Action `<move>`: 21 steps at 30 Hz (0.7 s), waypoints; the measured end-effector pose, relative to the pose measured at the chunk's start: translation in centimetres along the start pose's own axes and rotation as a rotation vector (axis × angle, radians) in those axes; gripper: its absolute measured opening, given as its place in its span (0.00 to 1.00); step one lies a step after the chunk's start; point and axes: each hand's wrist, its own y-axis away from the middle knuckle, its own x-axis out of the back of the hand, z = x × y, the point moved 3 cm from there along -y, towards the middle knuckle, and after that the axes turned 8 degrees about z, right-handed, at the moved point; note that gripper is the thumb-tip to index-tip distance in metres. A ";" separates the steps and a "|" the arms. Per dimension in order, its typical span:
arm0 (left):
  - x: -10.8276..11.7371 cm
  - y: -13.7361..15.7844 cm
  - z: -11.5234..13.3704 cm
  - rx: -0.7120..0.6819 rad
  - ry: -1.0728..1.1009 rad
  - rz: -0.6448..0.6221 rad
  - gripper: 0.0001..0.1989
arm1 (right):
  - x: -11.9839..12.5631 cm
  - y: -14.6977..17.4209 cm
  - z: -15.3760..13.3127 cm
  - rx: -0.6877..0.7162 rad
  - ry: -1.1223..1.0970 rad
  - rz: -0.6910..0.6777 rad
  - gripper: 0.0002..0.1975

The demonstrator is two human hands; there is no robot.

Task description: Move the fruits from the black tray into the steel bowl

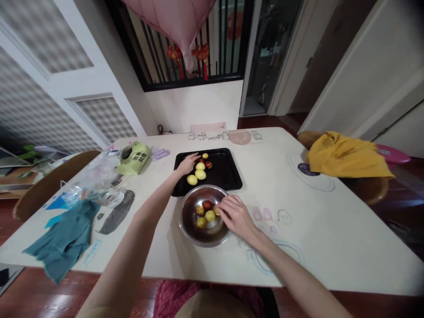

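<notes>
My left hand [188,164] reaches over the black tray [228,170] with fingers stretched out, its tips by a dark red fruit [201,160]. Beside it on the tray lie several pale yellow fruits [200,174], another red fruit [208,164] and a small yellow fruit [205,156]. My right hand [236,216] is closed at the right side of a steel bowl [188,236], its fingertips on a yellow fruit [217,210]. Inside the bowl lie a red fruit [207,205], a speckled fruit [200,210] and yellow-green fruits [210,215]. The bowl stands just in front of the tray.
On the white table [281,176], a teal cloth [69,238], clear plastic packaging [109,196] and a light green bag-like holder [135,158] lie to the left. A yellow garment [347,154] hangs over a chair at the right. A pink balloon [175,22] hangs beyond the table.
</notes>
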 end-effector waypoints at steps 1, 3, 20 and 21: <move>-0.2 -0.2 -0.2 0.000 -0.003 -0.011 0.25 | 0.0 0.0 0.0 0.002 0.000 0.000 0.09; -0.3 -0.3 -0.5 0.006 -0.008 -0.018 0.24 | 0.0 0.1 -0.1 0.007 -0.002 0.000 0.09; 6.3 12.2 8.4 0.010 0.478 0.289 0.16 | -0.1 0.0 -0.4 0.009 0.004 0.013 0.09; 6.7 13.2 9.5 -0.040 0.492 0.232 0.17 | 0.0 0.0 -0.4 0.008 0.004 0.010 0.08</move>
